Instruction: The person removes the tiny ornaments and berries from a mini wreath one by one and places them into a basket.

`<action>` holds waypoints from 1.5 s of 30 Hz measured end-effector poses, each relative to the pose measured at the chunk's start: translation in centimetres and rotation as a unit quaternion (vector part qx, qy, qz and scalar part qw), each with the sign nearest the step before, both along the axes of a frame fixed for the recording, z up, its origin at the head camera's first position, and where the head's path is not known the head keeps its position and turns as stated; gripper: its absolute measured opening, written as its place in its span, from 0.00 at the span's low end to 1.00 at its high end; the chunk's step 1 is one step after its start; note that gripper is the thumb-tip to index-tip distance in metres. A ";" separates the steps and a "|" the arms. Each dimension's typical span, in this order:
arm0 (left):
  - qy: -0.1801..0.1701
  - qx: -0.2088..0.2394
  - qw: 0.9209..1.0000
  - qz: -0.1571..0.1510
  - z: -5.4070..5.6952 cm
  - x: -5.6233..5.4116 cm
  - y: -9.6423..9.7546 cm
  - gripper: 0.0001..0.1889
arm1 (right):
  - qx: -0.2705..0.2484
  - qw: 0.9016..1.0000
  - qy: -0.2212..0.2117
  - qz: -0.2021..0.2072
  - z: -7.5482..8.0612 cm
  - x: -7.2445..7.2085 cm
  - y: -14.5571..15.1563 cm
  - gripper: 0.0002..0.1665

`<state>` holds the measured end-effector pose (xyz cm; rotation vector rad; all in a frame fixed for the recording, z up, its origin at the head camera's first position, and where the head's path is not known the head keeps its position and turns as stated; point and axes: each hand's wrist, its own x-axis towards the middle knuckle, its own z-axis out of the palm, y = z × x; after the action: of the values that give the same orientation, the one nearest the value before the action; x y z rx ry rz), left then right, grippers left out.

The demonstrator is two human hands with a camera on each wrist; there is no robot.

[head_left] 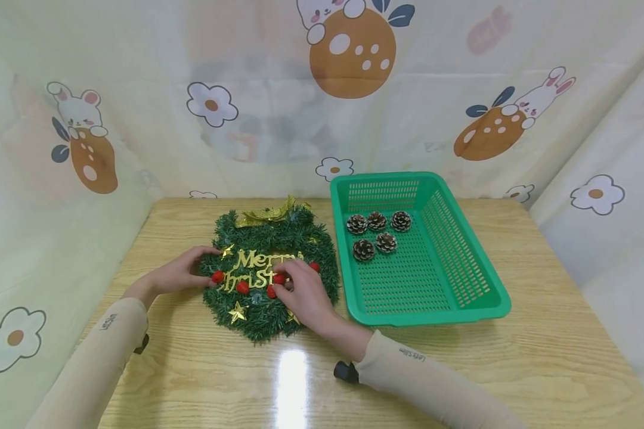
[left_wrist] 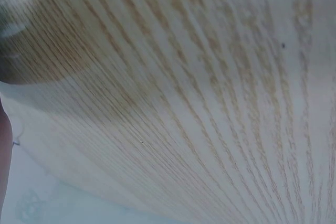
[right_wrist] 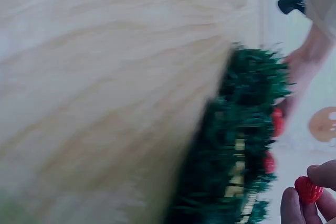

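Note:
A green Christmas wreath (head_left: pixel 265 328) lies on the table, with gold "Merry Christmas" lettering (head_left: pixel 262 260), gold stars (head_left: pixel 238 312) and a gold ribbon (head_left: pixel 265 215). Several red raspberry-like berries (head_left: pixel 242 287) dot its lower half. At the wreath's left edge, my left hand (head_left: pixel 178 271) holds the greenery between thumb and fingers. My right hand (head_left: pixel 307 296) is over the lower right of the lettering. Its thumb and fingers pinch a red berry (right_wrist: pixel 308 189), plain in the right wrist view. The left wrist view shows mostly table, with a sliver of skin at its left edge.
Right of the wreath stands a green plastic basket (head_left: pixel 434 313) with slotted walls. Several pine cones (head_left: pixel 364 249) lie in its left part. A patterned curtain (head_left: pixel 268 149) hangs behind the wooden table (head_left: pixel 536 333).

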<state>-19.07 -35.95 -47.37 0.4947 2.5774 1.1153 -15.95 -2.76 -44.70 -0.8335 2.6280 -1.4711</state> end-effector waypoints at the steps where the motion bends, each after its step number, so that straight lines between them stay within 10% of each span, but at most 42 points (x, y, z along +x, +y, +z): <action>1: 0.000 0.000 1.000 0.000 0.0 0.0 0.0 0.39 | -0.007 1.000 -0.003 0.002 0.3 0.0 0.0 0.18; 17: -0.005 0.018 1.000 0.000 0.5 0.3 0.2 0.39 | -0.079 0.996 -0.048 0.017 7.8 -0.2 0.3 0.15; 45: 0.005 0.014 1.000 -0.003 0.3 0.1 0.1 0.39 | -0.054 0.977 -0.131 -0.157 9.7 -10.6 7.5 0.19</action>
<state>-18.95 -35.89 -47.08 0.5153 2.5696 1.1498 -26.53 4.75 -35.04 -0.2061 2.5809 -1.6709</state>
